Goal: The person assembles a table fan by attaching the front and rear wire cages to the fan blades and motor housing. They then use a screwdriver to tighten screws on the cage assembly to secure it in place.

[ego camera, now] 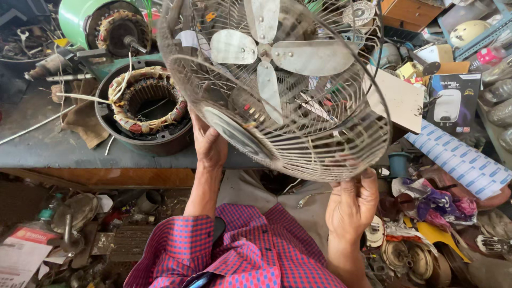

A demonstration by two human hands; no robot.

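Cluttered on every side, a repair workbench (64, 149) with a worn blue-grey top fills the upper left, and loose parts cover the floor below it.

At the centre, the left hand (209, 143) presses flat against the back of a metal table fan (277, 85), fingers spread upward along the round rear plate rather than curled round anything. The right hand (352, 205) grips from below: its fingertips (368, 175) hook over the lower rim of the wire cage, thumb on the near side, so the rim sits pinched between them. The fan thus hangs between the two hands, tilted with its cage facing up toward the camera, raised above the bench edge and the person's lap. Inside the cage, four dull metal blades (266, 53) radiate from a small hub.

Just left of the left hand, an open motor stator (146, 106) with copper windings rests on the bench, and a green motor housing (101, 24) lies behind it. To the right of the fan, a dark carton (453, 101) and a blue patterned sheet (458, 160) lie among the heaped clutter. Red and blue checked sleeves (240, 250) cover the person's arms below.
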